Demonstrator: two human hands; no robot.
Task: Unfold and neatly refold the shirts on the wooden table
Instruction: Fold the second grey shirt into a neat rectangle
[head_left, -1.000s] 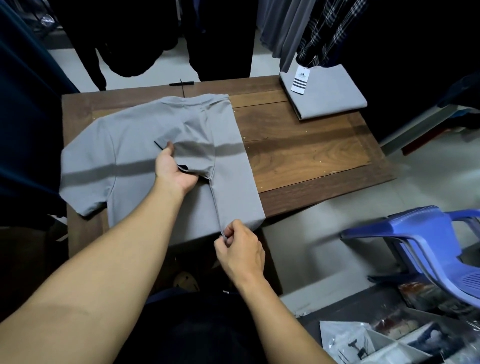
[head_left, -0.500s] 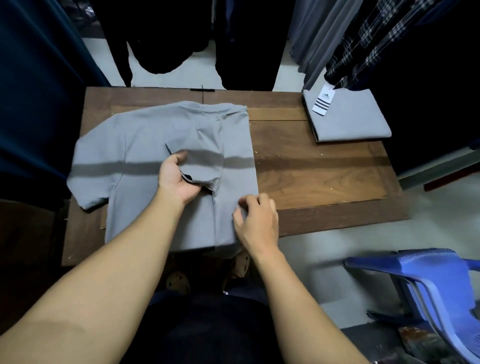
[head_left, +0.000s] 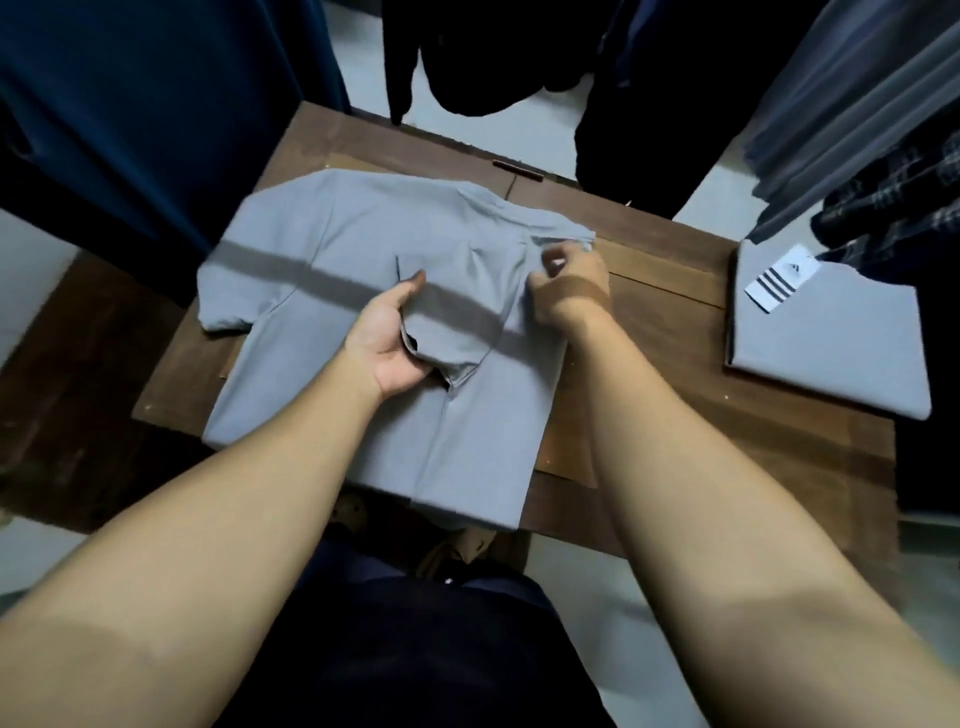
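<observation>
A grey shirt (head_left: 332, 249) lies spread on the wooden table (head_left: 649, 332), its right side folded over the body and its left sleeve still out flat. My left hand (head_left: 387, 338) grips the folded-in right sleeve near the shirt's middle. My right hand (head_left: 566, 280) pinches the folded edge up by the shoulder at the far right of the shirt. A second grey shirt (head_left: 831, 338) lies neatly folded at the table's right end, with a white striped tag (head_left: 774, 278) on it.
Dark and grey garments (head_left: 857, 114) hang around the far and right sides of the table, and dark blue cloth (head_left: 156, 104) hangs on the left. A small dark pen-like object (head_left: 518, 170) lies at the table's far edge. My legs stand against the near edge.
My right hand has left the shirt's bottom hem and moved up along the folded edge to the shoulder. My left hand stays on the folded sleeve. The camera has tilted over the table.
</observation>
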